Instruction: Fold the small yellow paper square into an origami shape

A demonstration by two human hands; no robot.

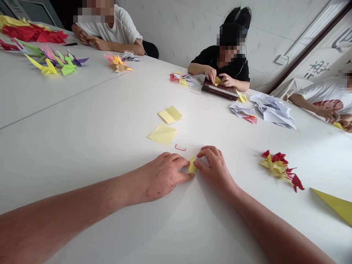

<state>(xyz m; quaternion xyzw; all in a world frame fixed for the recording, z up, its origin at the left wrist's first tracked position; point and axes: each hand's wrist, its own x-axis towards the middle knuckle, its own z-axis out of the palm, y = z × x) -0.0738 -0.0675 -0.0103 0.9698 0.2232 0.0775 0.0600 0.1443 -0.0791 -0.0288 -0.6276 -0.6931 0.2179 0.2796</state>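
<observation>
A small piece of folded yellow paper (191, 165) lies on the white table between my two hands. My left hand (166, 174) has its thumb and index finger closed at the paper's left and lower edges. From the other side, my right hand (216, 170) presses its thumb on the paper, with the fingers curled above it. Just beyond the paper is a small red outlined mark or strip (180, 147). Farther off lie a square yellow sheet (163, 134) and a creased yellow sheet (170, 114).
Red and yellow folded paper pieces (277, 167) sit at the right, near a large yellow sheet (335, 205). White folded papers (272, 110) lie farther back. Colourful paper cranes (49, 60) are at the far left. Across the table, a person (220, 62) handles yellow paper on a dark box (220, 90).
</observation>
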